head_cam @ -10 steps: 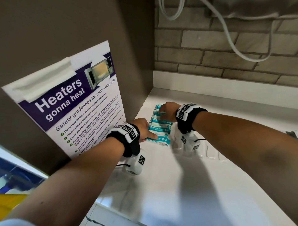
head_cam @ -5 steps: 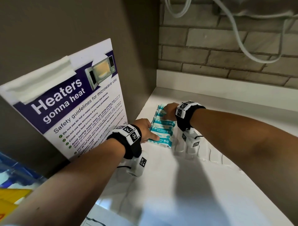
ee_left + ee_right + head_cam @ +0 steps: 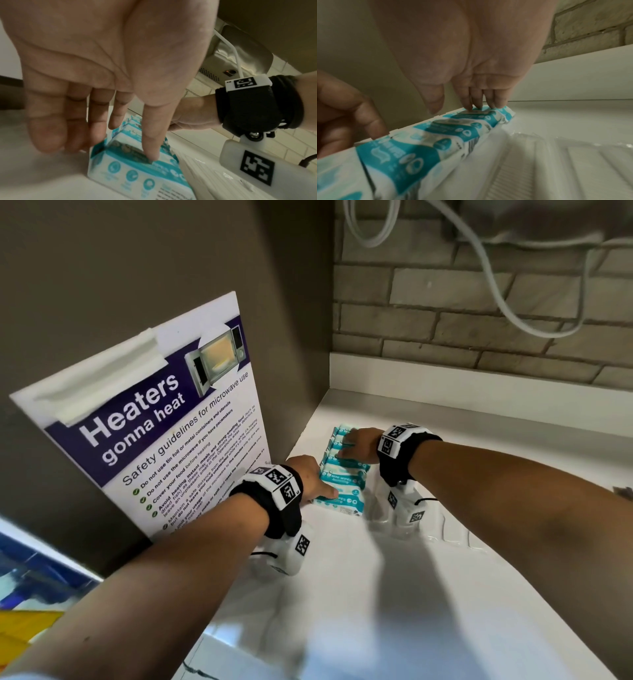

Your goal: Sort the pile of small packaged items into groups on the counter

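A row of several teal-and-white wipe packs (image 3: pixel 344 474) lies on the white counter (image 3: pixel 394 594), close to the left wall. My left hand (image 3: pixel 317 481) is at the near end, thumb laid on top of the nearest pack (image 3: pixel 130 169) and straight fingers (image 3: pixel 51 132) along its left side. My right hand (image 3: pixel 358 445) is at the far end, its fingertips (image 3: pixel 481 105) pressing down on the tops of the farthest packs (image 3: pixel 471 120), thumb apart. Neither hand curls round a pack.
A clear plastic tray (image 3: pixel 445 529) lies just right of the packs, under my right wrist. A microwave safety poster (image 3: pixel 154 422) hangs on the brown left wall. Behind are a brick wall (image 3: pixel 479 313) and a white cable (image 3: pixel 496 292).
Both hands stay at the two ends of the row of packs. The head view has shifted slightly; the packs look unmoved.
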Demonstrator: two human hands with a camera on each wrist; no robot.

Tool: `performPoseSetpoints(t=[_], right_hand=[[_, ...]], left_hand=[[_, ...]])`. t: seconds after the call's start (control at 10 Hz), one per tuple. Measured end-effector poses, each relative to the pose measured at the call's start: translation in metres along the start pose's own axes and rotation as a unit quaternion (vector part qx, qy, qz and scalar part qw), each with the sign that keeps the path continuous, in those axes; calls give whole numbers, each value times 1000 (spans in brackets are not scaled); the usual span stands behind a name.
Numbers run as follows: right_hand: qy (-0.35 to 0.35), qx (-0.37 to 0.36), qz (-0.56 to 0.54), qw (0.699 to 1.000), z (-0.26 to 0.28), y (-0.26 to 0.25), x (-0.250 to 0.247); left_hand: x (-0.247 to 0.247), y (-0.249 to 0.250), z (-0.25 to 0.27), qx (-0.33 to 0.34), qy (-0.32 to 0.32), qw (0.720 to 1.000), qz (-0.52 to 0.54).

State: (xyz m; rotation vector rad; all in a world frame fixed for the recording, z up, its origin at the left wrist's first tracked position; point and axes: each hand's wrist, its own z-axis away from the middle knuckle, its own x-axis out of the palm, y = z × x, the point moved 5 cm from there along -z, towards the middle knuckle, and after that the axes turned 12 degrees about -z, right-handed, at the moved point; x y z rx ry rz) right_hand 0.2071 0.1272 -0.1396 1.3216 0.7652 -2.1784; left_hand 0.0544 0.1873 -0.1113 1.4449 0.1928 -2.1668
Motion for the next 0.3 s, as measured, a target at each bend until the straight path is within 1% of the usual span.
performPoseSetpoints(t=[0.1,0.2,0.3], right_hand=[[26,3,-32,999,15,0,-10],[49,-11,-49,998,33,2,-21],[56,-19,-70,996,64,-1,-36]], left_hand=[[-11,6,4,10,16,1000,-25],[-22,17,2,36,41,998,-34],[-38,35,7,79,84,993,-22]])
